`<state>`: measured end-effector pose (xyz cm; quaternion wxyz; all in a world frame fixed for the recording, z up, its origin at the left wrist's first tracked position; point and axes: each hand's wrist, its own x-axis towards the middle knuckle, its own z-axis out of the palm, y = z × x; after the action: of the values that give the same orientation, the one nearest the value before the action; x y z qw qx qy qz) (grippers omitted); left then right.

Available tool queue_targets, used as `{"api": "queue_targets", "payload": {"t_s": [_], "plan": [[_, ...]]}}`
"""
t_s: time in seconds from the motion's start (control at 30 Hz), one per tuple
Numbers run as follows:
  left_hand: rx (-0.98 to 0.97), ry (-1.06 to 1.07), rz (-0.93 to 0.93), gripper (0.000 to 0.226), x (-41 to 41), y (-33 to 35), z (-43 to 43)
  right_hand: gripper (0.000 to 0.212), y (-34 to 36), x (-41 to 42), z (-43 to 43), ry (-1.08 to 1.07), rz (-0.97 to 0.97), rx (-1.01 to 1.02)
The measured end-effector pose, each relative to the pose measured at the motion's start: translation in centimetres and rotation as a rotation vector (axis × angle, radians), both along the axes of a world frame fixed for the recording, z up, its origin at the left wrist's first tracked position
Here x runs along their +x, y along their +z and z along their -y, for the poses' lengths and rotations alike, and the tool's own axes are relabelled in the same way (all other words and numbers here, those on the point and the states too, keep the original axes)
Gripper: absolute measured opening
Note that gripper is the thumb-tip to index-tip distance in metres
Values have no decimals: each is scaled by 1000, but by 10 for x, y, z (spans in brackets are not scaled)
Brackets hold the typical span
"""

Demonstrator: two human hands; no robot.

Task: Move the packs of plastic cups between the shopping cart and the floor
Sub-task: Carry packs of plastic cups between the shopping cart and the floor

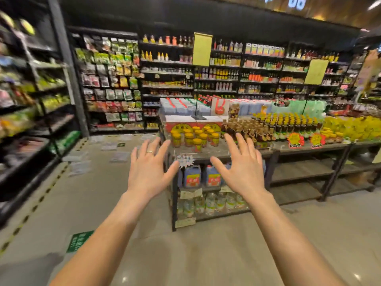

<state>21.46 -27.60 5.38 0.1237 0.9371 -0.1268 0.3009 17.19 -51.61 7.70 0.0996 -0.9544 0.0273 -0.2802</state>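
Note:
My left hand and my right hand are stretched out in front of me at mid-height, palms down, fingers spread and straight. Neither hand holds or touches anything. A ring sits on one finger of my left hand. No shopping cart and no packs of plastic cups appear in this view.
A low black display stand with jars and bottles on top and jugs on its lower shelves stands straight ahead. Tall shelving lines the back and left. Grey tiled floor lies below my arms, with a green floor sticker at left.

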Motion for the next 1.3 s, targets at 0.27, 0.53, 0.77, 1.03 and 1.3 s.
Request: {"api": "queue_targets", "payload": {"t_s": [0.27, 0.53, 0.77, 1.03, 1.3], "plan": [[13, 237, 4, 73, 16, 1, -116, 77, -2, 66, -111, 206, -2, -12], [-10, 331, 10, 74, 57, 0, -171, 77, -11, 136, -173, 312, 11, 17], [1, 406, -23, 75, 136, -10, -210, 74, -21, 238, -218, 397, -2, 27], [31, 474, -13, 71, 274, -1, -244, 75, -23, 394, -254, 442, 13, 86], [51, 493, 2, 71, 398, 5, -250, 74, -17, 521, -275, 482, -19, 81]]}}
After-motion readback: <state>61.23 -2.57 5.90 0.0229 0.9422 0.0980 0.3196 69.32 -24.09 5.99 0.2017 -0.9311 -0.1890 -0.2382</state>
